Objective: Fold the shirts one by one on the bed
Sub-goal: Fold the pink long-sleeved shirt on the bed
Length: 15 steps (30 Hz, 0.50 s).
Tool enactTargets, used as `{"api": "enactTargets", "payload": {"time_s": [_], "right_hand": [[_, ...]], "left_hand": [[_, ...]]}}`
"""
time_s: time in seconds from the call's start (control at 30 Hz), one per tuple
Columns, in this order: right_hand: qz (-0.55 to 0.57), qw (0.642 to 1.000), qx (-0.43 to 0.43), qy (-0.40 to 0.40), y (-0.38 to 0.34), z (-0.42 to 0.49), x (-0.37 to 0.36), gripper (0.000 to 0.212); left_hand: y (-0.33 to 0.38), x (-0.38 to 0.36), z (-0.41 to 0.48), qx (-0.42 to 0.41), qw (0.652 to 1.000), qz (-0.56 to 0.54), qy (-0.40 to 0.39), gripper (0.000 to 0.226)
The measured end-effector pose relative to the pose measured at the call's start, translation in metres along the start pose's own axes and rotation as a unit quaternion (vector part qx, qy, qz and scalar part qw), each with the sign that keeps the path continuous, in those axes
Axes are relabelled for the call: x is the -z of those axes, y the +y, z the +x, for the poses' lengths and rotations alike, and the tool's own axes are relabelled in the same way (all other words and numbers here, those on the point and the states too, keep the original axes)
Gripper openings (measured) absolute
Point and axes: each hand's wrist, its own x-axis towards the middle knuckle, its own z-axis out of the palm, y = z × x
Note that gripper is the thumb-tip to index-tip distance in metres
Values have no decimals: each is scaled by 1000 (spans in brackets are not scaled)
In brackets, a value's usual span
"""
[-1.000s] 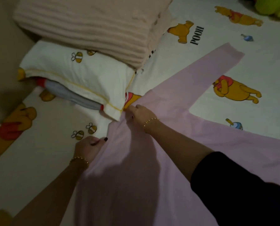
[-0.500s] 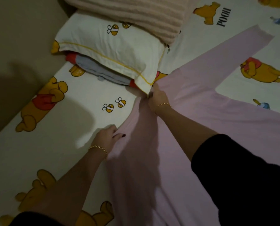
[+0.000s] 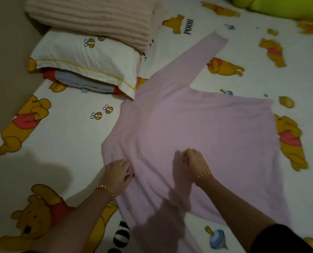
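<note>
The word "POOH" [image 3: 188, 27] is printed in black on the white cotton bed sheet [image 3: 70, 143], beside one of the many yellow bears in red tops. Near the lower edge more round black letters [image 3: 122, 234] show, but they are cut off and cannot be read fully. The sheet covers the bed [image 3: 312, 198], which takes nearly the whole view. A plain beige wall [image 3: 4, 52] runs along its left side, and the light is dim.

The pale pink long-sleeved shirt [image 3: 206, 134] lies spread flat in the middle of the bed, with one sleeve [image 3: 197, 57] stretched toward the upper right. The left hand [image 3: 118, 172] pinches the shirt's near left edge between thumb and curled fingers. The right hand [image 3: 194, 160] rests on the middle of the shirt with its fingers curled close together; whether they hold cloth cannot be told. Each wrist wears a gold chain bracelet [image 3: 105, 189].

At the upper left lies a white pillow with bee prints [image 3: 82, 57], its corner just beside the shirt. Some grey and red cloth [image 3: 82, 83] shows under it, and a folded ribbed pink blanket [image 3: 97, 17] lies on top. A bright green soft thing [image 3: 279, 6] is in the top right corner.
</note>
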Motion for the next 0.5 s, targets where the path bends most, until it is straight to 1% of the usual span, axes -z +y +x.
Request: {"api": "enactTargets", "payload": {"time_s": [0.07,0.13,0.17,0.23,0.33,0.4,0.5], "right_hand": [[2,1000,-26,-9,21,-35,4,4],[-10,999,-47,-22,38,-60,7,5],[-16,998,-55,-28,47,-75,11,8],[-25,997,-58,-34,60,-96,15,14],[-23,998,-45,-37,79,-130,18,17],[-47,997,-28,-49,92,-147,19,25],[-112,992,-4,-58,108,-168,23,38]], "left_hand": [[11,-7,-19,-18,999,-8,-34,23],[19,-12,-33,-33,998,1,-61,16],[28,-12,-40,-41,997,12,-68,16],[39,-12,-50,-54,993,38,-93,19],[53,-15,-65,-69,983,85,-146,14],[61,-15,-72,-71,979,97,-166,24],[69,-16,-83,-71,969,117,-206,45]]}}
